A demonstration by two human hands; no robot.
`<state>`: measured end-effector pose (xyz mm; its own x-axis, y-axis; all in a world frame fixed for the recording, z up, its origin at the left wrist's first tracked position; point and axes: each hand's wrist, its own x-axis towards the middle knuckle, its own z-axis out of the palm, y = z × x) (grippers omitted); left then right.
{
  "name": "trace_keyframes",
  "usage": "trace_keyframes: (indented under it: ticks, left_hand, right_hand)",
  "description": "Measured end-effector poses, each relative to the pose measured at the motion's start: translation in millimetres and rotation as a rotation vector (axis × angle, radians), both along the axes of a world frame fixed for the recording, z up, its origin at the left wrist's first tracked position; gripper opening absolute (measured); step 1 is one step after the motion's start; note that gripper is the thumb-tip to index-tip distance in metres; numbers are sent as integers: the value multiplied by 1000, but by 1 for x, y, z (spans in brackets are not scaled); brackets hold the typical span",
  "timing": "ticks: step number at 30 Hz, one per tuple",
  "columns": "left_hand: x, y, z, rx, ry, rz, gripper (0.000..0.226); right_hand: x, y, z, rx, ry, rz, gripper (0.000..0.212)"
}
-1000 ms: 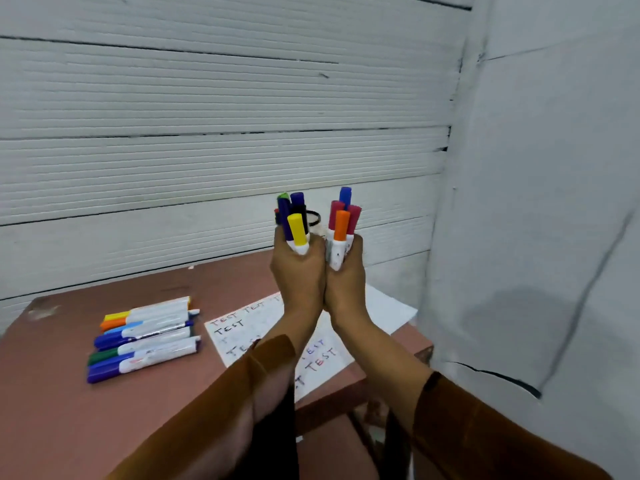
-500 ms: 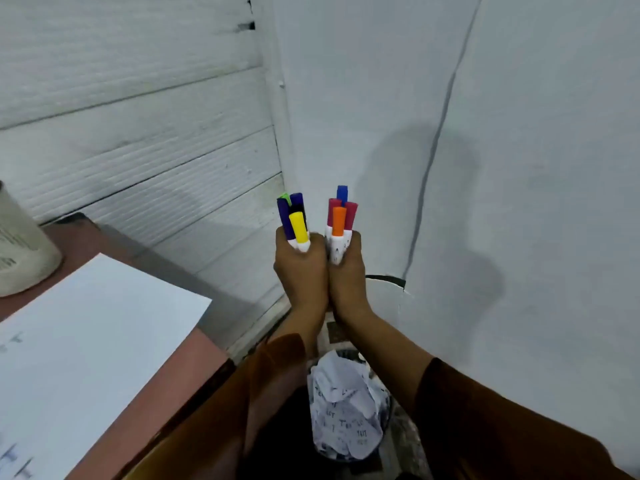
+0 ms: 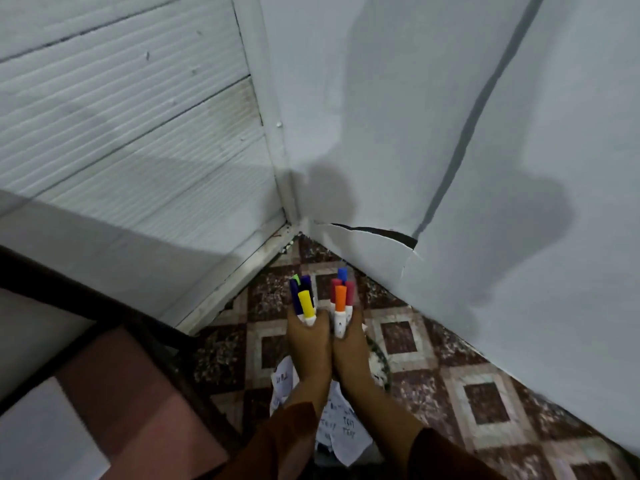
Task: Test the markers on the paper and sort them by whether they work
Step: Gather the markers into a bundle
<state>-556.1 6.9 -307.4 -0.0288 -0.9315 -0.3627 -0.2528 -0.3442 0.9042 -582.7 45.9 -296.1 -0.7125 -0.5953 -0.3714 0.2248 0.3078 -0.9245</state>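
My left hand [image 3: 309,344] grips a bunch of markers [image 3: 304,299] with yellow, dark blue, purple and green caps pointing up. Pressed against it, my right hand [image 3: 350,351] grips a second bunch of markers [image 3: 342,296] with orange, red, maroon and blue caps. Both fists are held together over a waste bin [image 3: 379,362] on the floor, which holds crumpled paper [image 3: 341,433] with "TEST" written on it. A white sheet of paper [image 3: 41,431] lies on the brown table at the lower left, blurred.
The brown table [image 3: 138,403] with its dark edge fills the lower left. White walls meet in a corner [image 3: 291,209] just beyond the bin. The floor [image 3: 485,403] has patterned brown and cream tiles. A torn wall panel edge [image 3: 374,232] lies near the floor.
The view has swung right and down, away from the table with the sorted markers, toward the floor and the bin. Both hands still hold their marker bunches together.
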Motion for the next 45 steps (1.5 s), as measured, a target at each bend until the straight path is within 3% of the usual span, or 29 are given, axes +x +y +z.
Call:
trace_keyframes:
  ticks: [3,6,11,15,18,21,25,28,33,37,45]
  left_hand:
    - [7,9,-49,32,-104,30,9]
    - [15,17,-93,97,-180,25,21]
    - [25,26,-138,162,-265,-72,30]
    - [33,31,-148,203,-274,-134,34]
    - [35,33,-147,185,-299,-169,46]
    - [35,35,-133,159,-297,-168,42]
    - [32,36,-92,123,-249,-123,20]
    - [27,35,-53,110,-164,-105,28]
    - [18,32,50,-35,57,-103,7]
    - [27,36,141,-138,258,-68,14]
    - [106,55,292,-434,366,-29,19]
  right_hand:
    - [6,10,-53,80,-53,43,12]
    - [12,19,-101,153,-68,79,20]
    - [19,31,-156,242,-12,84,13]
    - [20,36,-169,267,31,98,15]
    - [18,36,-166,304,55,116,31]
    - [18,36,-152,328,35,145,42]
    - [17,37,-116,308,19,118,38]
    - [12,31,-75,223,61,25,27]
    - [10,22,33,-59,154,-125,20]
    - [24,23,130,-259,238,-156,20]
    - [97,33,273,-515,257,-75,22]
